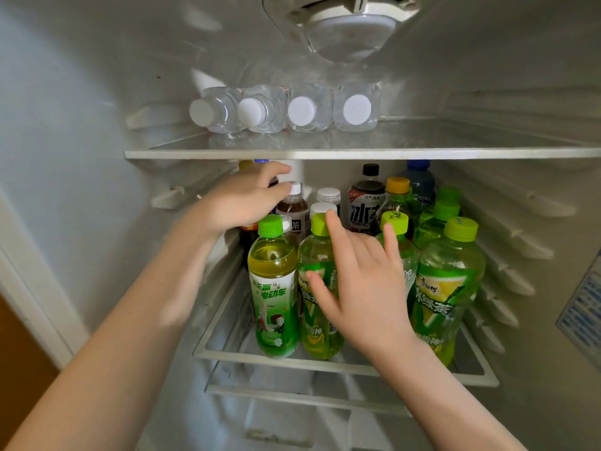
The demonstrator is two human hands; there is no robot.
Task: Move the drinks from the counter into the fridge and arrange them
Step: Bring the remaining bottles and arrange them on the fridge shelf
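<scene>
Many drink bottles stand on the fridge's middle shelf (pixel 292 361). Green tea bottles with green caps fill the front: one at the left (pixel 273 288), one beside it (pixel 317 333), a larger one at the right (pixel 448 281). Behind them are a brown tea bottle (pixel 292 206), a black-capped bottle (pixel 364 203), a yellow-capped one (pixel 397 190) and a blue one (pixel 419 180). My left hand (pixel 244 200) reaches to the back left, its fingers curled round the top of a dark bottle (pixel 246 245). With spread, straight fingers, my right hand (pixel 364 281) touches the second green bottle.
Several clear water bottles (pixel 302 112) lie side by side on the glass top shelf (pixel 325 154), white caps facing me. A round lamp housing (pixel 351 24) sits in the ceiling. Ribbed fridge walls close in on both sides. Another shelf edge (pixel 292 398) shows below.
</scene>
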